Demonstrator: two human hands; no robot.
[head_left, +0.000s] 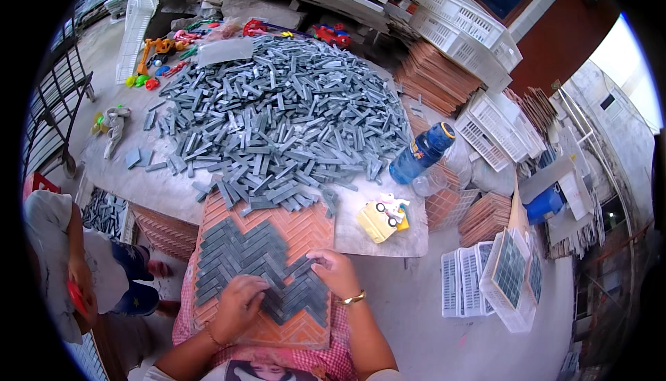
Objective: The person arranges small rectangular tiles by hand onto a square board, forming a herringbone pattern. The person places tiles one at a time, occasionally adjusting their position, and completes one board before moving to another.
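Note:
An orange herringbone-grooved tray (pixel 298 223) lies across my lap with its far end on the table. Dark grey tile strips (pixel 243 252) fill a zigzag band of its grooves. My right hand (pixel 336 275) is at the band's right edge, thumb and fingers drawn together at the end of a grey tile strip (pixel 299 268). Over the lower left of the band, my left hand (pixel 238 307) has its fingers curled inward. Whatever they may hold is hidden. Beyond the tray rises a large heap of loose grey tile strips (pixel 277 110).
On the table (pixel 374 242) stand a blue bottle (pixel 422 153) and a yellow toy vehicle (pixel 377 222). Colourful toys lie at the far left. A person (pixel 76 256) holding something red is at my left. White crates (pixel 479 280) and stacked orange trays (pixel 437 75) stand right.

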